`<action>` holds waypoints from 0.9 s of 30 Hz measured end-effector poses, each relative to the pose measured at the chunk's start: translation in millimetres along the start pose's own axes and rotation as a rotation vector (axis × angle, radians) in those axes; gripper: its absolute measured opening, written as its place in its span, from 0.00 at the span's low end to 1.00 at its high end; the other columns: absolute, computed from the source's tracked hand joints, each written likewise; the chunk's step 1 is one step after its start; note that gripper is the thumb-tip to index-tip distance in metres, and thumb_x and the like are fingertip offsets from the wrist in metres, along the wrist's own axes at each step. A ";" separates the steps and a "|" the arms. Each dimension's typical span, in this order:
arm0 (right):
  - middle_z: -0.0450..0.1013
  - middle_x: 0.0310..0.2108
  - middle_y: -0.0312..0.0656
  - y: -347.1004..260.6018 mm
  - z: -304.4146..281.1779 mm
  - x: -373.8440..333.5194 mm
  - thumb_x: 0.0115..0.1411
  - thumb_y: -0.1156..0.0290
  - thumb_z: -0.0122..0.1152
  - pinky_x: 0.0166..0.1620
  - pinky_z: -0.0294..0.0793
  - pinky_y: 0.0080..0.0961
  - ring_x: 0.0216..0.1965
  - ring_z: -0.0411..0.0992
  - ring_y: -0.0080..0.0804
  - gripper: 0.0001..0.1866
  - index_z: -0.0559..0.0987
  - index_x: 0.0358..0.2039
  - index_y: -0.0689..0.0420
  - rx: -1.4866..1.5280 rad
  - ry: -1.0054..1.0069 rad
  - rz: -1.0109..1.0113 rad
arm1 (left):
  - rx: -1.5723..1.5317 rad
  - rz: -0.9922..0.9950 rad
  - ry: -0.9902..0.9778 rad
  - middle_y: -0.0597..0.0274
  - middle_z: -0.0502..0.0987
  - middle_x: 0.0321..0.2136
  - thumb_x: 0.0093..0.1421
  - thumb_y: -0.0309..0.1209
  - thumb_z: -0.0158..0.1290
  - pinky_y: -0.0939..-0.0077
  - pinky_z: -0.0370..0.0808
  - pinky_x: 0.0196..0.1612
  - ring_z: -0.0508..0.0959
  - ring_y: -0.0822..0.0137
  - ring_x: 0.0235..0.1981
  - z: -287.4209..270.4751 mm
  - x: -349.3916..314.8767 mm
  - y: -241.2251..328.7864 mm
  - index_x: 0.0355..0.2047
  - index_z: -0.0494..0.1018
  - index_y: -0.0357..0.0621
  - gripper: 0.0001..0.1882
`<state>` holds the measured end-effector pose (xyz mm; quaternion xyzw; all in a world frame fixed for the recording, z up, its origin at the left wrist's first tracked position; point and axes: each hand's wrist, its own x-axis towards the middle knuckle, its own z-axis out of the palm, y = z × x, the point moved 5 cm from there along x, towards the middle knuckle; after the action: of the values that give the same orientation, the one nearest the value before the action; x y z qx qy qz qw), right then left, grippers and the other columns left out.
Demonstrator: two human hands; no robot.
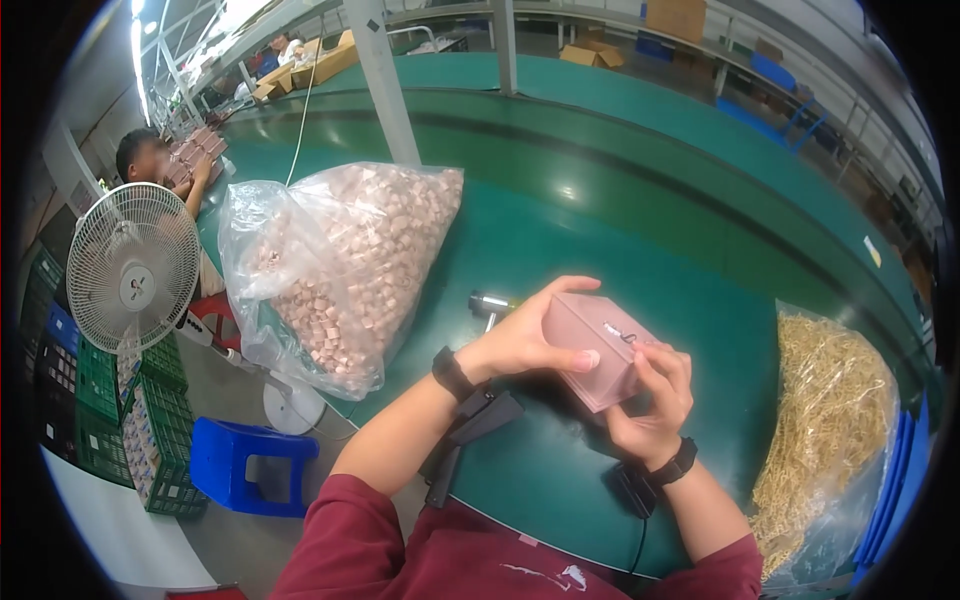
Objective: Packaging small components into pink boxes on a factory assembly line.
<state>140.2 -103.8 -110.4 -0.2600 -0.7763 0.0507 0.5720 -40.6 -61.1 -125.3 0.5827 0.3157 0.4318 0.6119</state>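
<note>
A pink box (585, 312) with angled faces is held up over the green worktop by both hands. My left hand (520, 335) grips it from the left, thumb pressed on the near face and fingers round the far edge. On the other side, my right hand (655, 400) holds the right edge, its fingertips beside a small dark metal fitting (625, 336) on the box. The exact kind of fitting is too small to tell. Beyond my left wrist lies a tool with a shiny metal cylinder (490, 302), partly hidden by the hand.
A clear bag of small pink blocks (350, 270) stands at left on the worktop (560, 235); a bag of gold-coloured pieces (825, 410) lies at right. Past the edge are a fan (135, 270), a blue stool (245, 465) and green crates (160, 440). A co-worker (145, 160) holds pink items.
</note>
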 end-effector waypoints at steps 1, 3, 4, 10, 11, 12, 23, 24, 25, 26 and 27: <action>0.73 0.42 0.46 0.7 -0.4 1.8 0.32 0.81 0.66 0.47 0.71 0.37 0.40 0.70 0.43 0.32 0.77 0.45 0.55 -0.007 -0.003 -0.007 | 0.022 0.012 -0.003 0.52 0.67 0.53 0.42 0.36 0.68 0.68 0.61 0.60 0.66 0.62 0.56 -1.2 0.2 0.2 0.61 0.54 0.41 0.49; 0.73 0.42 0.46 -3.1 0.3 -0.5 0.32 0.81 0.65 0.47 0.70 0.37 0.40 0.70 0.43 0.32 0.76 0.45 0.55 -0.026 -0.007 0.002 | 0.016 0.008 -0.001 0.52 0.67 0.53 0.42 0.36 0.68 0.67 0.61 0.60 0.66 0.62 0.56 0.6 -1.1 4.3 0.61 0.54 0.41 0.49; 0.73 0.42 0.46 -5.2 1.5 -1.5 0.32 0.81 0.65 0.47 0.70 0.37 0.40 0.70 0.43 0.32 0.76 0.45 0.55 -0.029 -0.006 0.005 | 0.011 0.007 0.003 0.52 0.67 0.53 0.42 0.36 0.68 0.67 0.61 0.60 0.66 0.61 0.56 1.9 -1.4 7.2 0.61 0.54 0.42 0.49; 0.73 0.43 0.45 -7.4 -0.2 -2.0 0.32 0.81 0.66 0.47 0.70 0.38 0.40 0.70 0.43 0.32 0.76 0.45 0.56 -0.022 0.011 -0.002 | 0.058 0.013 -0.022 0.52 0.67 0.53 0.43 0.37 0.67 0.67 0.61 0.60 0.67 0.61 0.56 2.6 -7.4 3.0 0.62 0.53 0.42 0.49; 0.73 0.43 0.45 -6.0 -2.9 -2.9 0.32 0.81 0.66 0.47 0.70 0.38 0.40 0.70 0.43 0.32 0.76 0.45 0.56 -0.024 0.019 -0.001 | 0.074 0.016 0.003 0.52 0.67 0.54 0.42 0.36 0.67 0.67 0.61 0.60 0.67 0.61 0.56 4.0 -6.5 3.2 0.62 0.53 0.42 0.49; 0.73 0.43 0.45 -6.0 -2.1 -4.0 0.32 0.81 0.66 0.47 0.70 0.38 0.40 0.70 0.43 0.32 0.76 0.45 0.56 -0.046 0.039 0.019 | 0.093 0.010 0.009 0.52 0.67 0.54 0.42 0.36 0.67 0.67 0.61 0.60 0.67 0.61 0.56 3.8 -5.0 4.7 0.62 0.53 0.42 0.49; 0.69 0.47 0.49 18.0 -6.2 -3.6 0.37 0.78 0.66 0.54 0.66 0.39 0.48 0.69 0.46 0.33 0.72 0.50 0.60 0.017 -0.016 0.062 | -0.181 -0.083 0.036 0.54 0.65 0.56 0.53 0.39 0.57 0.71 0.59 0.61 0.65 0.63 0.57 -4.4 6.9 -18.4 0.62 0.55 0.39 0.40; 0.68 0.49 0.49 22.6 -6.5 -4.9 0.39 0.76 0.66 0.56 0.64 0.39 0.50 0.68 0.45 0.33 0.70 0.51 0.61 0.042 0.007 0.101 | -0.188 -0.068 0.075 0.54 0.65 0.56 0.53 0.39 0.57 0.71 0.59 0.61 0.65 0.63 0.57 -7.2 5.3 -18.7 0.62 0.55 0.39 0.40; 0.66 0.50 0.49 24.6 -0.6 -7.9 0.41 0.75 0.66 0.58 0.63 0.38 0.51 0.67 0.44 0.33 0.69 0.52 0.62 0.080 0.025 0.143 | -0.260 -0.110 0.044 0.56 0.65 0.56 0.54 0.37 0.56 0.71 0.60 0.60 0.65 0.64 0.57 -9.3 1.7 -21.5 0.62 0.55 0.39 0.38; 0.65 0.52 0.50 25.8 5.2 -9.8 0.43 0.74 0.66 0.59 0.61 0.38 0.53 0.65 0.43 0.34 0.68 0.53 0.64 0.122 0.040 0.186 | -0.331 -0.147 0.017 0.57 0.66 0.56 0.55 0.36 0.55 0.72 0.61 0.60 0.66 0.66 0.56 -11.1 -1.7 -23.5 0.62 0.56 0.39 0.36; 0.63 0.53 0.50 26.4 8.9 -13.7 0.46 0.72 0.66 0.60 0.59 0.37 0.55 0.63 0.42 0.34 0.66 0.54 0.65 0.164 0.033 0.208 | -0.342 -0.169 0.033 0.58 0.67 0.55 0.55 0.34 0.55 0.72 0.62 0.58 0.67 0.67 0.55 -13.8 -4.1 -25.9 0.62 0.57 0.39 0.35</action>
<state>144.0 -85.5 -135.2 -0.2922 -0.7290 0.1686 0.5956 -50.5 -57.3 -153.0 0.4345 0.2954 0.4358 0.7307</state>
